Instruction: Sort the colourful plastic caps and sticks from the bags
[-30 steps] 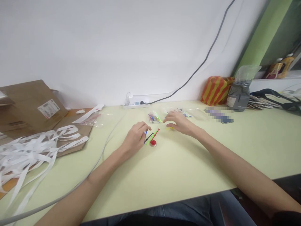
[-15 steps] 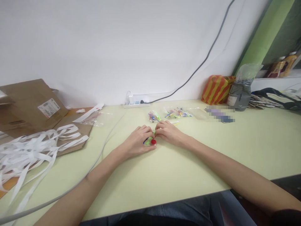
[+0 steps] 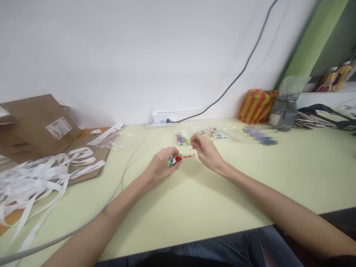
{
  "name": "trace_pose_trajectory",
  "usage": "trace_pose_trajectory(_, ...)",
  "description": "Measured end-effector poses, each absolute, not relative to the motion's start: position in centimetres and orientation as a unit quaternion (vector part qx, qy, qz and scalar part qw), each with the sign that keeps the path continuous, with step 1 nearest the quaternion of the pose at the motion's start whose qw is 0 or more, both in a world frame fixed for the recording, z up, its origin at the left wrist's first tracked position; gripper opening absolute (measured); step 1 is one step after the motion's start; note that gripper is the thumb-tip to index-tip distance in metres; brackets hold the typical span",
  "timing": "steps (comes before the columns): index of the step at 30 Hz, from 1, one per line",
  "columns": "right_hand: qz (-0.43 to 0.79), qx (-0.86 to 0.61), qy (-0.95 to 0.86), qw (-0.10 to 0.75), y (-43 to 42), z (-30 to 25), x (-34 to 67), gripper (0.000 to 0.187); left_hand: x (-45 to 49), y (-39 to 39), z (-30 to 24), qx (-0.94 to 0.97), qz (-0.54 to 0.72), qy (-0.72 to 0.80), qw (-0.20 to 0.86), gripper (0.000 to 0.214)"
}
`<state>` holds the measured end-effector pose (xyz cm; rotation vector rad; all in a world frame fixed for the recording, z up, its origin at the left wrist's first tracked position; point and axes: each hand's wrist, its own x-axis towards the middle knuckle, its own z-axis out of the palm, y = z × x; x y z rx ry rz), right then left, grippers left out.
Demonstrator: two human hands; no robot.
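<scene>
My left hand (image 3: 161, 165) is closed around a small bundle of coloured plastic sticks (image 3: 170, 161) with a red round cap (image 3: 178, 159) at its end. My right hand (image 3: 204, 150) hovers just to the right, fingers pinched on the tip of a thin red stick (image 3: 187, 156) that juts from the bundle. Both hands are held a little above the pale yellow-green table (image 3: 211, 193). Behind them lie small clear bags of coloured pieces (image 3: 182, 138), and more such bags (image 3: 214, 133) lie to the right.
A white power strip (image 3: 161, 121) with a grey cable sits against the wall. At the left are brown cardboard (image 3: 36, 126) and a heap of white paper strips (image 3: 41, 174). A striped orange bag (image 3: 256, 105) and a grey pouch (image 3: 283, 109) stand at the back right.
My right hand came back from the bags to the bundle and pinched a stick. Both hands then lifted the bundle and red cap off the table.
</scene>
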<state>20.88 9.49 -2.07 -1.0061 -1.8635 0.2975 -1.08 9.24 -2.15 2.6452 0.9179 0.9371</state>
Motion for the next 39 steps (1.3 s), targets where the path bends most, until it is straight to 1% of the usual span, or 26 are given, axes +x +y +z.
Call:
trace_pose_trajectory(2, 0.142, -0.415, -0.758, 0.484, 9.0, -2.0, 20.4, 0.016, -1.1, 9.3, -2.5, 0.874, 0.332, 0.337, 0.11, 0.008)
trace_pose_trajectory(4, 0.149, -0.426, -0.765, 0.46, 8.7, -2.2, 20.0, 0.016, -1.1, 9.5, -2.8, 0.863, 0.331, 0.362, 0.125, 0.009)
trace_pose_trajectory(7, 0.178, -0.439, -0.795, 0.38, 8.5, -2.4, 19.8, 0.014, -1.0, 9.6, -2.9, 0.853, 0.32, 0.394, 0.124, 0.01)
trace_pose_trajectory(9, 0.214, -0.425, -0.813, 0.335, 8.4, -2.1, 20.0, 0.012, -1.1, 9.7, -2.9, 0.851, 0.31, 0.409, 0.113, 0.016)
trace_pose_trajectory(12, 0.296, -0.359, -0.843, 0.271, 7.8, -1.3, 20.3, 0.019, -1.3, 9.9, -2.9, 0.855, 0.286, 0.423, 0.094, 0.02)
trace_pose_trajectory(14, 0.376, -0.274, -0.863, 0.198, 7.1, -0.7, 20.0, 0.017, -1.4, 10.0, -3.0, 0.856, 0.276, 0.427, 0.088, 0.016)
trace_pose_trajectory(16, 0.433, -0.192, -0.871, 0.128, 6.2, -0.6, 19.4, 0.02, -1.4, 10.1, -3.0, 0.854, 0.277, 0.431, 0.09, 0.014)
trace_pose_trajectory(17, 0.444, -0.168, -0.874, 0.106, 5.8, -0.7, 19.0, 0.021, -1.5, 10.1, -3.0, 0.852, 0.282, 0.432, 0.09, 0.014)
trace_pose_trajectory(19, 0.443, -0.148, -0.881, 0.083, 5.1, -1.2, 18.2, 0.015, -1.4, 10.0, -2.9, 0.849, 0.298, 0.429, 0.081, 0.015)
trace_pose_trajectory(22, 0.417, -0.147, -0.893, 0.087, 5.2, -1.8, 17.8, 0.007, -1.4, 9.9, -2.6, 0.849, 0.324, 0.413, 0.064, 0.016)
trace_pose_trajectory(25, 0.386, -0.175, -0.898, 0.122, 6.1, -1.9, 18.5, 0.006, -1.5, 10.0, -2.6, 0.842, 0.339, 0.415, 0.057, 0.017)
trace_pose_trajectory(27, 0.392, -0.198, -0.888, 0.139, 6.6, -1.8, 19.1, 0.004, -1.5, 10.1, -2.8, 0.835, 0.349, 0.422, 0.055, 0.02)
trace_pose_trajectory(28, 0.401, -0.204, -0.881, 0.146, 6.8, -1.7, 19.2, 0.007, -1.6, 10.1, -2.8, 0.831, 0.354, 0.425, 0.054, 0.022)
trace_pose_trajectory(30, 0.422, -0.202, -0.871, 0.152, 6.7, -1.8, 19.2, 0.019, -1.6, 10.2, -2.9, 0.827, 0.36, 0.43, 0.052, 0.025)
trace_pose_trajectory(31, 0.431, -0.195, -0.868, 0.152, 6.5, -1.9, 19.0, 0.022, -1.6, 10.2, -2.9, 0.825, 0.361, 0.431, 0.053, 0.026)
trace_pose_trajectory(32, 0.438, -0.187, -0.867, 0.148, 6.3, -2.1, 18.8, 0.021, -1.6, 10.2, -2.9, 0.824, 0.362, 0.432, 0.056, 0.026)
trace_pose_trajectory(35, 0.443, -0.168, -0.87, 0.133, 5.7, -2.4, 18.1, 0.002, -1.5, 10.2, -2.7, 0.822, 0.359, 0.437, 0.072, 0.023)
trace_pose_trajectory(37, 0.426, -0.17, -0.877, 0.143, 5.6, -2.3, 18.2, 0.007, -1.5, 10.1, -2.6, 0.82, 0.355, 0.442, 0.082, 0.02)
trace_pose_trajectory(39, 0.409, -0.191, -0.873, 0.183, 6.1, -2.0, 18.6, 0.007, -1.4, 10.1, -2.6, 0.818, 0.357, 0.442, 0.092, 0.019)
